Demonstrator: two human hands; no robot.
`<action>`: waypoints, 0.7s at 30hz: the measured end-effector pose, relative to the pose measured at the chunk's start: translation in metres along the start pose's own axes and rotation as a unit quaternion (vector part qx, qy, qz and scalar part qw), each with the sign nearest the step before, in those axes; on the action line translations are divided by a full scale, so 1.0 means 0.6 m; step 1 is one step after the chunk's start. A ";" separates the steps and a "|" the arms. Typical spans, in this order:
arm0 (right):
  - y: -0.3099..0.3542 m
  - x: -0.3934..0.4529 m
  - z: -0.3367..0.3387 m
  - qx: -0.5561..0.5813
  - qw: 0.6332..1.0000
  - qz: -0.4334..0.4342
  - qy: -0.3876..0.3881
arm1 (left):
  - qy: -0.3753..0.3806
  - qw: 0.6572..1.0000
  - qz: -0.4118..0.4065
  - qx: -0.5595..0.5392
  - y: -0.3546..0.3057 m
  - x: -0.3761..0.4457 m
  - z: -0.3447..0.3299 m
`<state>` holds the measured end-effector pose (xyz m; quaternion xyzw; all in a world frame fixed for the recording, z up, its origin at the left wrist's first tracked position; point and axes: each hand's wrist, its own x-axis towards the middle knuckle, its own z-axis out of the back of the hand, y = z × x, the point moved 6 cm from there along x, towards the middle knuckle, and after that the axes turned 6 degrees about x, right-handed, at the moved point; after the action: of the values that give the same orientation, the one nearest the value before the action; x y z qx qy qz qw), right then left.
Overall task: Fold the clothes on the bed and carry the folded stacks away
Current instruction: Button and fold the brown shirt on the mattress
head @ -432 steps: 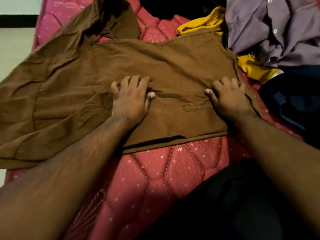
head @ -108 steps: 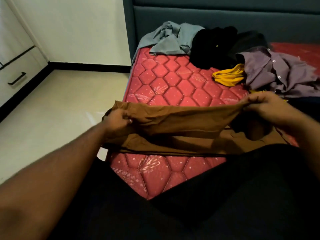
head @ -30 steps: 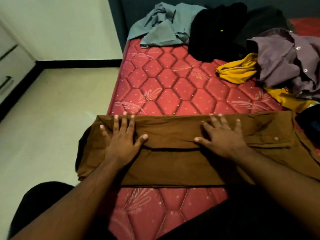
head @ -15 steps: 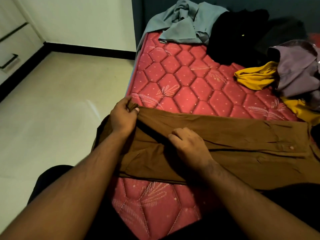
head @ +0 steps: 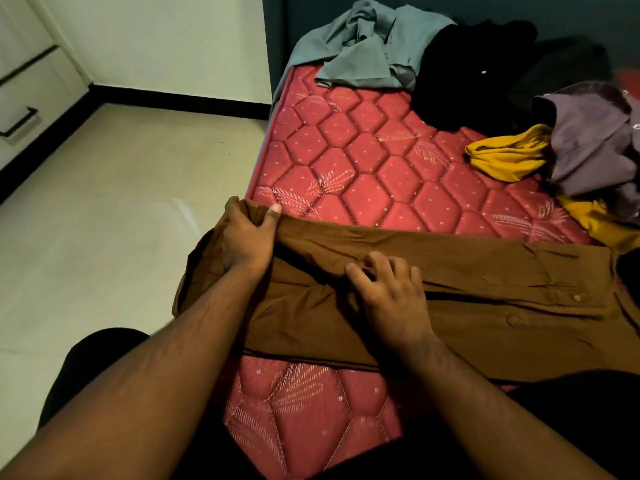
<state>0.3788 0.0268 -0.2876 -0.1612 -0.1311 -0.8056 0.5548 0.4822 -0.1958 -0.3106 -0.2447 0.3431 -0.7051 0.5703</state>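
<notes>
Here, a brown garment lies folded into a long band across the near part of the red quilted mattress, running from the bed's left edge toward the right side of the frame, where it widens and shows a small pale button. Left hand at the garment's left end, at the mattress edge: fingers curled over the top of the cloth, thumb pressed along the upper fold, gripping the bunched end. Some fabric droops off the bed side below that hand. Right hand rests near the band's middle, palm down, fingers bent with the tips tucked into a crease of the cloth; it seems to pinch the fold, though the contact under the fingertips is hidden. Both forearms reach in from the bottom of the frame. Farther up the mattress, unfolded clothes lie in a loose heap: a grey-blue shirt at the far left corner, a black garment beside it, a purple buttoned shirt at the right, and a yellow garment partly under the purple one. Pale tiled floor to the left of the bed, with a white drawer unit with a dark handle at the far left edge.
</notes>
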 end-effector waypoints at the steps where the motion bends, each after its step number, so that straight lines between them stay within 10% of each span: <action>1: -0.002 0.004 -0.001 -0.013 1.000 0.018 0.006 | 0.013 1.000 0.005 0.018 -0.002 -0.005 -0.002; 14: -0.010 0.014 -0.017 0.155 0.969 0.139 0.130 | -0.023 0.999 0.001 -0.028 0.023 0.007 0.006; 21: -0.066 0.035 -0.016 0.339 0.935 -0.023 0.102 | 0.196 0.970 -0.083 0.121 -0.006 0.033 0.043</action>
<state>0.3336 0.0190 -0.2891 0.1229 -0.3430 -0.7376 0.5685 0.4941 -0.2198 -0.2922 -0.0585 0.3383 -0.8204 0.4572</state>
